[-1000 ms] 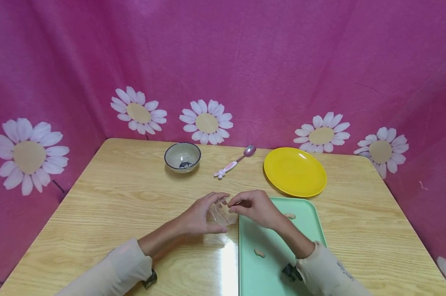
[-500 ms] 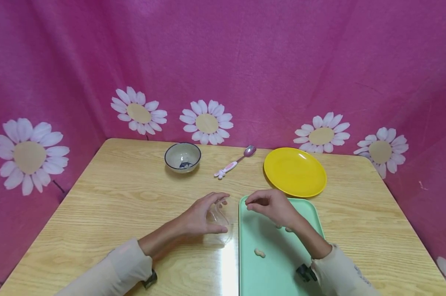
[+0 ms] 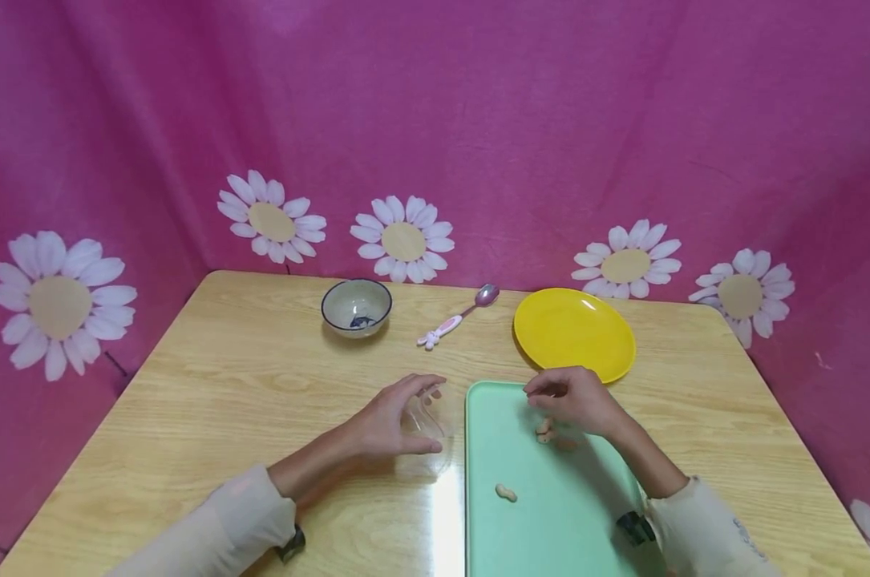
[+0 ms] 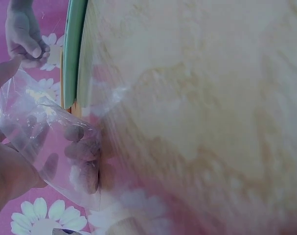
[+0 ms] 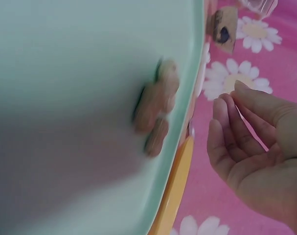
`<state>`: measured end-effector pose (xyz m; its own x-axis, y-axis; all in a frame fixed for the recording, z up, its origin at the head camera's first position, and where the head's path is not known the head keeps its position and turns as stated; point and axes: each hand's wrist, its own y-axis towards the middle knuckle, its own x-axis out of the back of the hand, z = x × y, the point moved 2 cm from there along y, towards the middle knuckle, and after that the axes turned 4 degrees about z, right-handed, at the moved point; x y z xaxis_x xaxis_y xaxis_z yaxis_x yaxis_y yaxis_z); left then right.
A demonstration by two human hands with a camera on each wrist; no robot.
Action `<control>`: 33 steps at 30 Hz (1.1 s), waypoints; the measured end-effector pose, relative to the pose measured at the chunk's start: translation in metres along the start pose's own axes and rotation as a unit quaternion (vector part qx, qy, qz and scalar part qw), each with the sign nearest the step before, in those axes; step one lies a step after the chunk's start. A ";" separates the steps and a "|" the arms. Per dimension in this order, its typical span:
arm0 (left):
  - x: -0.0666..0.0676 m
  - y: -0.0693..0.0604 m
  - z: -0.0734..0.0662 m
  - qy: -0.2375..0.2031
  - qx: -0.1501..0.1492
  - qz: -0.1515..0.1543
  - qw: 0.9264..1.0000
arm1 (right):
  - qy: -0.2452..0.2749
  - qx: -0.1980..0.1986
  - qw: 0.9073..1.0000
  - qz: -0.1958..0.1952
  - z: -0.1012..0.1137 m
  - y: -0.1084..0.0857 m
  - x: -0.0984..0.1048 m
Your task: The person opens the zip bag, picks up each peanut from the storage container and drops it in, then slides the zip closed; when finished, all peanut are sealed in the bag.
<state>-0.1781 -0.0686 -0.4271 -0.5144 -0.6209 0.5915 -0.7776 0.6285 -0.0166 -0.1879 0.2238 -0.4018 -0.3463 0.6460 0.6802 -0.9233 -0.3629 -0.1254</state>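
My left hand [image 3: 394, 421] holds a clear, thin plastic container [image 4: 55, 137] over the table, left of the tray, with thumb and fingers curved round its sides. Several peanuts [image 4: 84, 152] lie at the bottom of it in the left wrist view. Above the far half of the green tray [image 3: 488, 529] hovers my right hand [image 3: 575, 401]; its bent fingers come near the thumb and nothing shows between them. Just below that hand a small cluster of peanuts [image 5: 149, 107] rests on the tray. A single peanut [image 3: 506, 492] lies apart, nearer the tray's left edge.
Along the back of the table [image 3: 261, 361] stand a small blue-rimmed bowl [image 3: 357, 308], a spoon with a rabbit handle [image 3: 449, 324] and a yellow plate [image 3: 575, 332] close behind the tray. A pink flowered cloth [image 3: 478, 120] hangs round the table.
My right hand has moved right, from the container's mouth to above the peanuts on the tray. The left hand and container have stayed almost still.
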 end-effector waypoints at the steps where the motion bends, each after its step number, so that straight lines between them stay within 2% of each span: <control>1: 0.000 0.000 0.000 0.000 0.002 0.002 1.000 | -0.004 -0.008 1.000 0.000 -0.004 0.000 0.002; 8: 0.000 0.000 0.001 0.004 -0.006 0.001 1.000 | -0.026 -0.002 1.000 0.004 -0.026 -0.005 0.014; 12: 0.000 0.000 0.001 0.008 -0.011 -0.004 1.000 | -0.021 -0.004 1.000 0.010 -0.037 -0.009 0.015; 18: -0.001 0.000 0.001 0.007 -0.010 0.000 1.000 | -0.034 -0.030 0.999 0.021 -0.049 -0.013 0.015; 25: -0.001 -0.001 -0.001 0.003 0.004 0.004 1.000 | -0.035 -0.067 0.997 0.022 -0.055 -0.015 0.013; 33: 0.000 -0.001 0.001 -0.003 0.003 0.002 1.000 | -0.033 -0.039 0.999 0.012 -0.049 -0.015 0.015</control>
<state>-0.1771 -0.0697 -0.4278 -0.5203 -0.6214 0.5859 -0.7773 0.6287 -0.0235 -0.1876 0.2718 -0.4257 -0.3586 0.5916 0.7221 -0.9260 -0.3229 -0.1954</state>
